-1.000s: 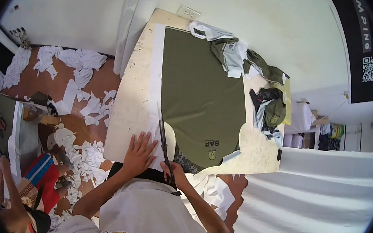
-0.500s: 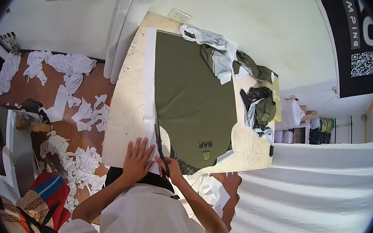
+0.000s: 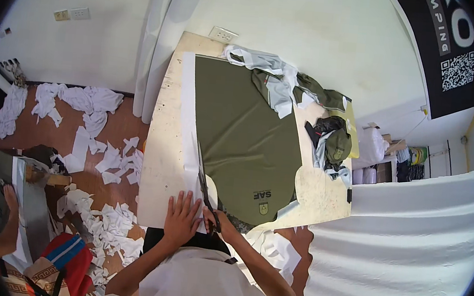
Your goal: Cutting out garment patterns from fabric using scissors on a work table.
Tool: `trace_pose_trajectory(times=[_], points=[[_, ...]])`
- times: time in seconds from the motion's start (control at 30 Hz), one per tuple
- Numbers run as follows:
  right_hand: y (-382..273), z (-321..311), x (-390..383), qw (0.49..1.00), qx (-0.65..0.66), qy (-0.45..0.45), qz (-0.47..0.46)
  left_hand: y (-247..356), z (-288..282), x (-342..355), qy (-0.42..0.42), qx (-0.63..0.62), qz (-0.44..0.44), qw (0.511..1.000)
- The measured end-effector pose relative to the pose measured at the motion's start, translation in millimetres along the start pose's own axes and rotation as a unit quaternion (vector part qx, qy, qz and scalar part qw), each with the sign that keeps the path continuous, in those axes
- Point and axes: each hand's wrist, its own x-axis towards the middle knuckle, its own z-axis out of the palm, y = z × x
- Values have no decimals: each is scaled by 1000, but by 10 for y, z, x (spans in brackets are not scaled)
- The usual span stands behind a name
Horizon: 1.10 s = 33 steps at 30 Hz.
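Observation:
My left hand (image 3: pixel 182 218) lies flat with its fingers stretched out, near the table's front edge. It presses on the white strip (image 3: pixel 187 94) along the left side of a dark green printed fabric panel (image 3: pixel 244 131). Beside it, my right hand (image 3: pixel 219 224) is closed round the handles of long dark scissors (image 3: pixel 204 189). The scissors point away from me along the border between white strip and green print, their blades slightly parted. A dark print and a small emblem mark the panel's near end.
Green and grey fabric pieces (image 3: pixel 274 83) and a dark bundle (image 3: pixel 335 140) lie on the pale wooden table (image 3: pixel 158 163). White scraps (image 3: pixel 107 221) litter the floor. At left, a co-worker's hand (image 3: pixel 10 199) rests by scissors on another green panel. White cloth (image 3: pixel 393 243) hangs at right.
The whole scene sits lower in the picture. The scissors' blades show more apart. My left hand stays flat beside them. The co-worker's hand at left has shifted.

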Motion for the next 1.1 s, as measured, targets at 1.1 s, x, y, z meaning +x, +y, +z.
trace_pose_trajectory(times=[1.1], points=[[-534,194,652,991,-43,126,-11,-36,-12,-125,22,12,34,999]])
